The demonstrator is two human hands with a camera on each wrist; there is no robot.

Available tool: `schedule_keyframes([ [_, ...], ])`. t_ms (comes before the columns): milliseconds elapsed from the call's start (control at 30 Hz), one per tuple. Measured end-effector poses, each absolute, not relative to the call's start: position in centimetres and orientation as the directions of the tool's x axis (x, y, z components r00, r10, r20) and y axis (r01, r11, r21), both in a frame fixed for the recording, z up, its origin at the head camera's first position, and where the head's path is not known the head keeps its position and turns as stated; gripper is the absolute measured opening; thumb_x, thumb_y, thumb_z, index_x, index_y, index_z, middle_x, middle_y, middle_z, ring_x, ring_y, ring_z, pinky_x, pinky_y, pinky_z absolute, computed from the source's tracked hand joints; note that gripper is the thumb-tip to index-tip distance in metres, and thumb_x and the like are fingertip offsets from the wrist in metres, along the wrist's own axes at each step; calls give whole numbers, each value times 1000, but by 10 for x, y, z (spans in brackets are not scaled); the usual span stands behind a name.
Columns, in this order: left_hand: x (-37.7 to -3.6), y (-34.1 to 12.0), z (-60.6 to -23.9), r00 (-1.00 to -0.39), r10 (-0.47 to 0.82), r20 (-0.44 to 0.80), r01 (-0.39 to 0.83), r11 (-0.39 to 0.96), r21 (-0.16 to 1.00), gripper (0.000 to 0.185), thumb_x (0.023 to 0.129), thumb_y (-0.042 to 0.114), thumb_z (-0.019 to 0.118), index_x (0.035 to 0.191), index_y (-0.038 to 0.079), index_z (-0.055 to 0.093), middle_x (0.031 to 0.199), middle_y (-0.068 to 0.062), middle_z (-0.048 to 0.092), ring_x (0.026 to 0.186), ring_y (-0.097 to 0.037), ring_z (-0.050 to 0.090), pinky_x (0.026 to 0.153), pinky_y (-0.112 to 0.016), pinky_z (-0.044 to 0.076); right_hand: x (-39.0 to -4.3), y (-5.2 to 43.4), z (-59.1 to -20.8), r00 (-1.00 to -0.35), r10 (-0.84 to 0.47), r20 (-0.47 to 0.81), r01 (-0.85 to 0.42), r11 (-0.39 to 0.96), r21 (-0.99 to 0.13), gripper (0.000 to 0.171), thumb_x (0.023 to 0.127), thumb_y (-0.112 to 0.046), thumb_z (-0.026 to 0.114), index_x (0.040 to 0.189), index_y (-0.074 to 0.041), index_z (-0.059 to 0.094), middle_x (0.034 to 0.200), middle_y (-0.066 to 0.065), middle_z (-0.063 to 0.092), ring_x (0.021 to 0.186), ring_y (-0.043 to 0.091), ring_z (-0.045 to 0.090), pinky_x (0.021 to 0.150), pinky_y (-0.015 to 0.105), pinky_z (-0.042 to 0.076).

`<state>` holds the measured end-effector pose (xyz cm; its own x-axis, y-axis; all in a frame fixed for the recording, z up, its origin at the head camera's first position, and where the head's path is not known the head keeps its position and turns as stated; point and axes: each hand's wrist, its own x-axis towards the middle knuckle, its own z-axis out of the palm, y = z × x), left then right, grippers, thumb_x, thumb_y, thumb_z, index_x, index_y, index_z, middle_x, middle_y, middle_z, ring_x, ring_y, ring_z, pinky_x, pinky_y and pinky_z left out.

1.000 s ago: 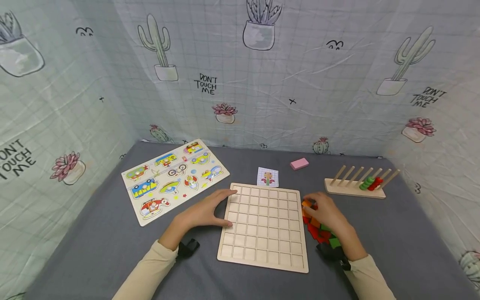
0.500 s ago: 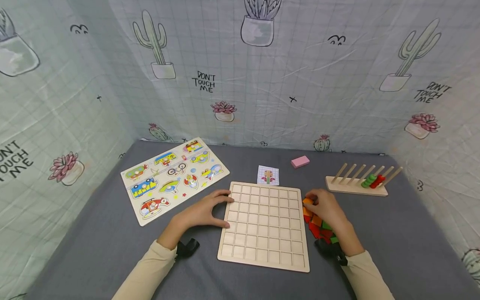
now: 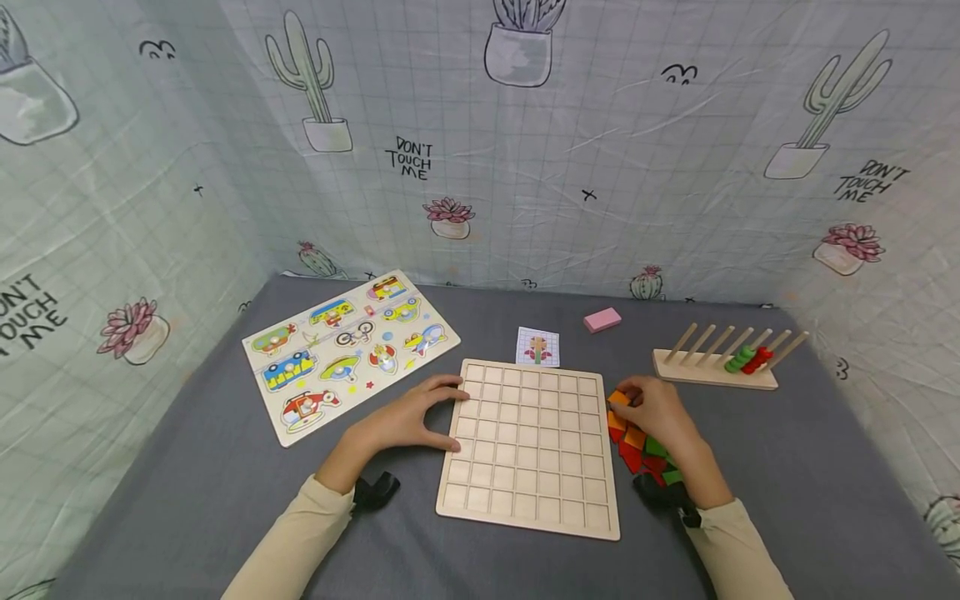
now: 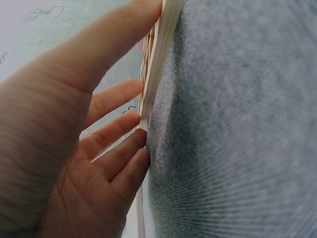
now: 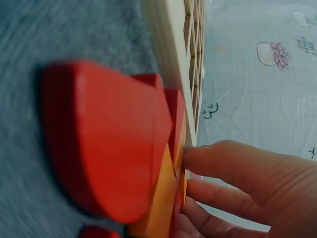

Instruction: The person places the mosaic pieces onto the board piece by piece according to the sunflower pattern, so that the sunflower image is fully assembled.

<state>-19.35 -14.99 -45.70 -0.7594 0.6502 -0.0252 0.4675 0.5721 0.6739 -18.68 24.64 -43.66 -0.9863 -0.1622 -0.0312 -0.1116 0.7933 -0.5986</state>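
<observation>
A square wooden grid board (image 3: pixel 528 450) lies flat in the middle of the table, its cells bare. My left hand (image 3: pixel 405 421) is spread at the board's left edge; thumb and index fingertip rest at the rim, as the left wrist view also shows. Along the right edge lies a pile of red, orange and green tiles (image 3: pixel 632 458). Over the pile's far end, my right hand (image 3: pixel 660 412) pinches an orange tile (image 3: pixel 618 398) between thumb and fingers. The right wrist view shows a red tile (image 5: pixel 114 144) large in front, with the right thumb (image 5: pixel 208 157) against the orange pieces.
A printed pattern card (image 3: pixel 537 347) lies beyond the board, and a pink block (image 3: pixel 602 320) sits farther back. To the left is a vehicle puzzle board (image 3: pixel 352 354). At right stands a wooden peg rack (image 3: pixel 716 371) holding green and red beads.
My right hand has drawn slightly back from the pile, and more of the orange tile at its fingertips shows. The left fingers have shifted slightly along the board's edge.
</observation>
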Motion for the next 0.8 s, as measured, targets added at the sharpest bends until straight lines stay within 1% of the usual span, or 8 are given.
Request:
schedule_keyframes([
  [233, -195, -151, -459, -759, 651, -25, 467, 571, 674, 73, 78, 39, 82, 139, 13, 53, 153, -10, 34, 140, -29, 34, 110, -49, 33, -185, 245, -431, -984, -176, -22, -127, 785, -607, 30, 86, -8, 72, 109, 11, 66, 90, 17, 66, 77, 26, 62, 63, 36, 52],
  [433, -195, -151, -459, -760, 650, -25, 469, 574, 671, 72, 78, 40, 83, 138, 14, 53, 153, -9, 34, 140, -29, 34, 110, -48, 33, -184, 237, -429, -979, -204, -9, -158, 784, -600, 29, 86, -8, 72, 108, 10, 67, 89, 15, 64, 77, 24, 59, 65, 35, 50],
  [633, -194, -150, -456, -761, 648, -26, 469, 578, 668, 72, 78, 39, 83, 138, 13, 53, 153, -10, 34, 140, -29, 34, 110, -49, 33, -183, 225, -424, -970, -243, 20, -208, 785, -583, 30, 85, -11, 75, 107, 9, 68, 89, 14, 64, 76, 23, 59, 66, 35, 50],
  [800, -194, -150, -455, -760, 650, -24, 473, 577, 666, 73, 78, 39, 83, 139, 13, 53, 153, -10, 34, 140, -30, 34, 110, -49, 33, -184, 214, -421, -954, -292, 61, -273, 773, -572, 28, 84, -9, 77, 105, 8, 69, 86, 12, 62, 73, 20, 57, 64, 33, 49],
])
